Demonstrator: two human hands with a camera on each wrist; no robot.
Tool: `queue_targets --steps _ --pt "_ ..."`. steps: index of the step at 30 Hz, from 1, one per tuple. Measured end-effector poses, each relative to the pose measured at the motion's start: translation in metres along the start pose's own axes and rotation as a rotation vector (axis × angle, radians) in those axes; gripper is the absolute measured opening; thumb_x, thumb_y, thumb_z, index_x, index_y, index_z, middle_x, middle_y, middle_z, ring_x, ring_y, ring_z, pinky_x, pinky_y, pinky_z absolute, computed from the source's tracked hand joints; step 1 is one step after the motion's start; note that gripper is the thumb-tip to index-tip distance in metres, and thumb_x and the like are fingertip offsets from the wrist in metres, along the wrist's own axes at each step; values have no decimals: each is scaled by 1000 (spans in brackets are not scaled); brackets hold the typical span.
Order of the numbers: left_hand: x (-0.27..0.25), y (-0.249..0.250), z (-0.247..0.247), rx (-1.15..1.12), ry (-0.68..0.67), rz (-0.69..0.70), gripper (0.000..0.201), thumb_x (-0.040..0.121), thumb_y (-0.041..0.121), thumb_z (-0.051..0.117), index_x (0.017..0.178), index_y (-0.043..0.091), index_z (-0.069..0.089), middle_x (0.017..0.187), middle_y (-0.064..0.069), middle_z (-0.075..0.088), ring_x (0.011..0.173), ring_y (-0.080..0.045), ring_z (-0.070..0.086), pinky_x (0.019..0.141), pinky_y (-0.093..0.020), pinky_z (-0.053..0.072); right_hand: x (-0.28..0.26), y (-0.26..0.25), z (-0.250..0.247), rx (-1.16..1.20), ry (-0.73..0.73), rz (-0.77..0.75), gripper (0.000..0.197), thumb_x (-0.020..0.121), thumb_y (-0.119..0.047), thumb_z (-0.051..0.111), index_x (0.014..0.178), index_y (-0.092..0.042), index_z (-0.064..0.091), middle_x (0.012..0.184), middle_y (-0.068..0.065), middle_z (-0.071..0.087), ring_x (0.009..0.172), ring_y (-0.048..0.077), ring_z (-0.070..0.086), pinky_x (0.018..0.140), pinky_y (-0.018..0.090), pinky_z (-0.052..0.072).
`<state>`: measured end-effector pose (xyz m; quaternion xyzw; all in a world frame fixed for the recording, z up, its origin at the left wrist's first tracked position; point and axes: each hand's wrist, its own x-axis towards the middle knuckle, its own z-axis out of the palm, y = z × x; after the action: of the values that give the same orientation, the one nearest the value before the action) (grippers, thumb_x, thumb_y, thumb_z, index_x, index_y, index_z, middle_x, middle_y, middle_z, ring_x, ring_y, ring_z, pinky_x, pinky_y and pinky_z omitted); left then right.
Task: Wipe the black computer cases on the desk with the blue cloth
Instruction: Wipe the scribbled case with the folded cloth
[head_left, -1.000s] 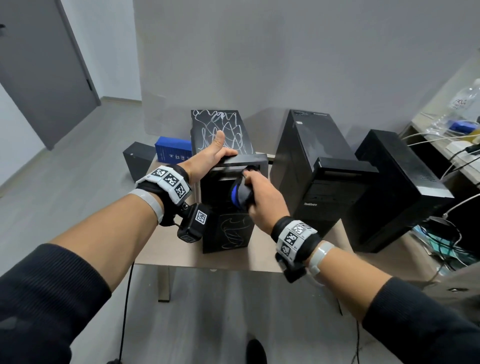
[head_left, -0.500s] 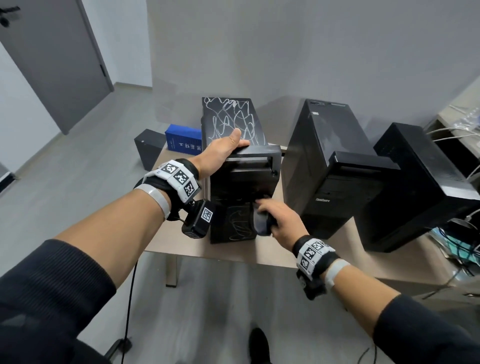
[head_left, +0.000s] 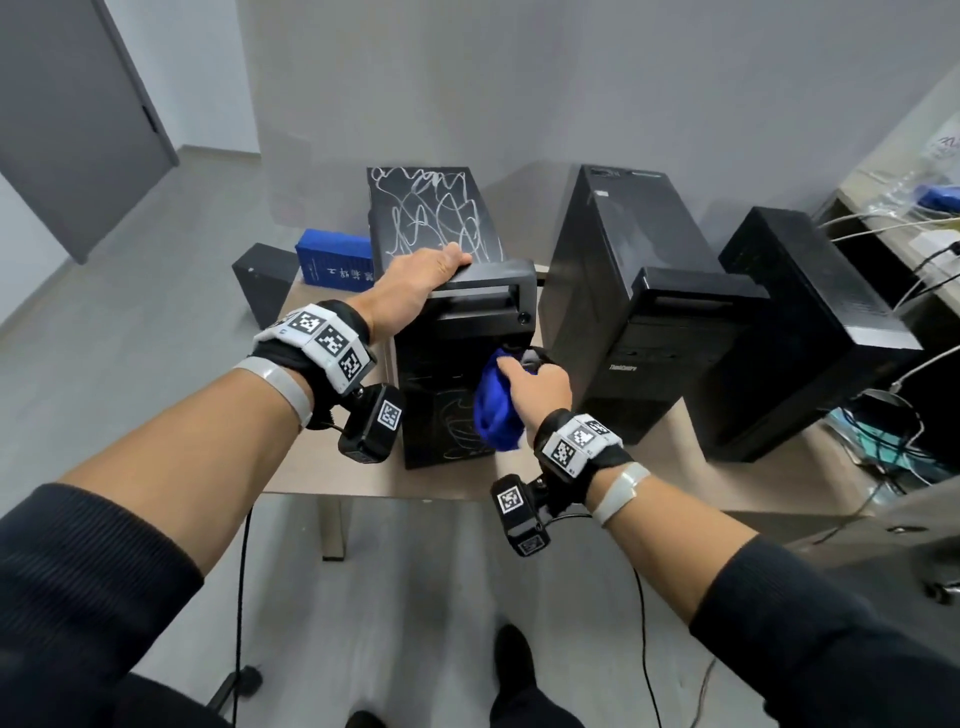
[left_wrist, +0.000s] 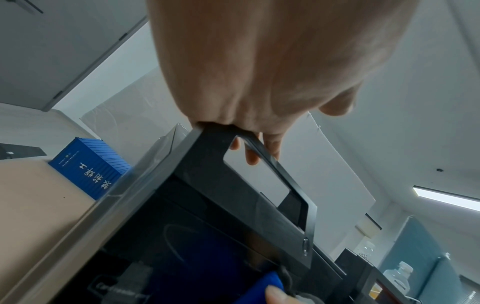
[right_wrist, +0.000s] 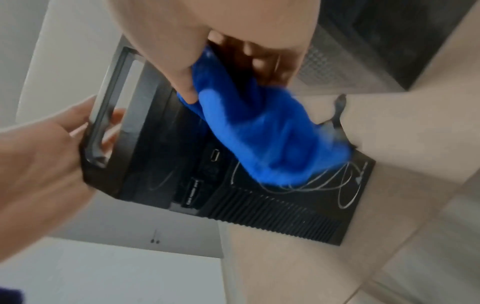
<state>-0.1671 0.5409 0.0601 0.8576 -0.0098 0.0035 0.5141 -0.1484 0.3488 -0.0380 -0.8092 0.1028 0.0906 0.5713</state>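
Three black computer cases stand on the desk (head_left: 363, 475). The left case (head_left: 447, 332) has white scribbles on its top and front. My left hand (head_left: 415, 280) grips the handle at its top front edge, and its fingers (left_wrist: 270, 148) curl through the handle opening. My right hand (head_left: 537, 387) holds the bunched blue cloth (head_left: 496, 410) against the upper right of this case's front face. In the right wrist view the blue cloth (right_wrist: 259, 133) covers the right part of the front panel (right_wrist: 259, 211), with scribbles showing below it.
The middle case (head_left: 639, 291) stands close on the right, and the third case (head_left: 810, 322) is beyond it. A blue box (head_left: 335, 260) and a small black box (head_left: 265, 280) sit behind to the left. Cables (head_left: 883, 441) lie at the desk's right end.
My right hand with the cloth went down the left case's front face and has come back up to its middle. My left hand has stayed on the handle.
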Motion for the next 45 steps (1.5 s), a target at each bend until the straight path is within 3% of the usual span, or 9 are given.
queue_targets --steps 2,5,8,15,18,29,34,38,45 --pt "0 -2 -1 9 -10 -11 66 98 64 23 139 25 58 144 3 49 138 -11 38 120 -31 21 -3 1 4 220 -75 88 42 61 -47 77 80 -10 70 86 4 74 87 23 70 85 40 57" --pt "0 -3 -3 -13 -32 -36 63 100 65 23 140 29 56 145 4 45 136 -8 35 118 -29 19 -12 -5 -1 399 -217 133 6 84 -21 68 85 -15 67 80 3 69 78 19 66 69 31 52" --pt "-1 1 -4 -64 -63 -60 58 105 57 25 142 24 54 139 8 46 128 -3 39 104 -14 26 -17 -14 6 404 -260 -16 5 87 -6 66 91 -6 69 83 10 70 81 21 68 71 30 55" --pt "0 0 -7 1 -68 -68 96 75 84 28 132 13 59 136 -6 51 127 -18 46 100 -25 28 -50 -6 93 219 -458 -3 14 81 -20 78 69 -16 71 70 2 72 70 16 67 72 35 56" --pt "-4 6 -8 -32 -93 -82 86 85 80 31 136 16 58 141 -5 48 126 -14 45 100 -25 27 -50 6 94 299 -501 99 10 87 -16 71 78 -13 71 77 11 72 74 25 70 69 38 59" --pt "0 5 -6 -107 -145 -70 61 107 51 18 150 17 44 152 10 39 135 1 34 114 -18 19 -13 -24 3 530 -313 7 11 91 -3 61 82 -8 65 61 3 66 53 13 63 54 26 55" --pt "1 2 -5 -57 -88 -58 62 105 56 23 145 18 51 145 7 48 133 -3 42 113 -22 24 -11 31 56 145 -405 -29 13 84 -8 72 71 -12 71 70 8 71 69 23 66 72 41 56" --pt "5 6 -3 297 -91 -30 56 100 53 27 141 23 50 125 3 49 113 -12 41 103 -38 26 21 99 44 -152 -254 132 16 79 -26 76 77 -11 71 77 10 69 72 27 66 75 46 57" --pt "7 4 3 285 21 -70 45 102 38 49 146 30 45 145 2 45 137 -23 33 116 -47 24 2 49 36 393 -340 119 9 91 -2 62 86 -9 66 72 10 68 60 21 65 55 31 54"
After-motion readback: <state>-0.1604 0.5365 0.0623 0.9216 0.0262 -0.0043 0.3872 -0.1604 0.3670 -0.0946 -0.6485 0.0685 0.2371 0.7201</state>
